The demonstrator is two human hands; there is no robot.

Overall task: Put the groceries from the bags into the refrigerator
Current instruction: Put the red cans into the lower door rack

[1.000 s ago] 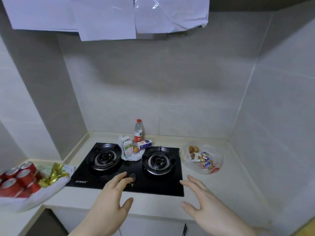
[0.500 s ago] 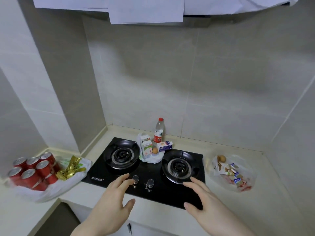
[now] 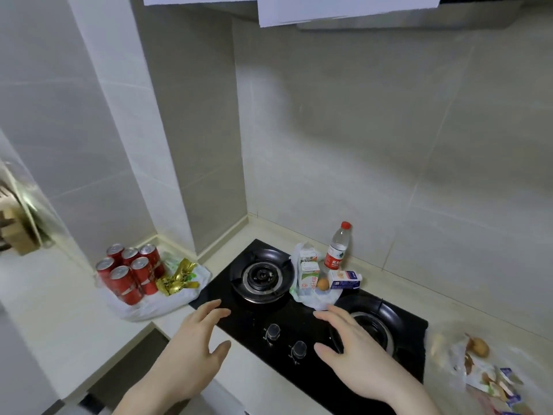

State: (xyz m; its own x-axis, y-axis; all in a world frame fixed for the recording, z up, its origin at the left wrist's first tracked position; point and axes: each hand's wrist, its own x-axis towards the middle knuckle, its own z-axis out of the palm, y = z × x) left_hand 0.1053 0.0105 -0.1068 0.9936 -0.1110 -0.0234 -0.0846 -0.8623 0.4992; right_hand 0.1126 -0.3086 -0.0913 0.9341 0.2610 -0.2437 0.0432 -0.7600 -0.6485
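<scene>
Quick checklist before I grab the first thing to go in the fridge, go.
1. Both hands free: ok, left hand and right hand are open, holding nothing.
2. Red cans upright on their bag: ok.
3. Egg loose between cartons, may roll: not ok.
4. Water bottle capped, upright: ok.
5. Burners off: cannot tell.
6. Fridge in sight: not ok.

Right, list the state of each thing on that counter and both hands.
Six red drink cans: upright, on white plastic bag.
Clear water bottle: upright, red cap on.
Brown egg: whole.
Blue-white carton: lying flat.
Left hand: open, empty.
Right hand: open, empty.
</scene>
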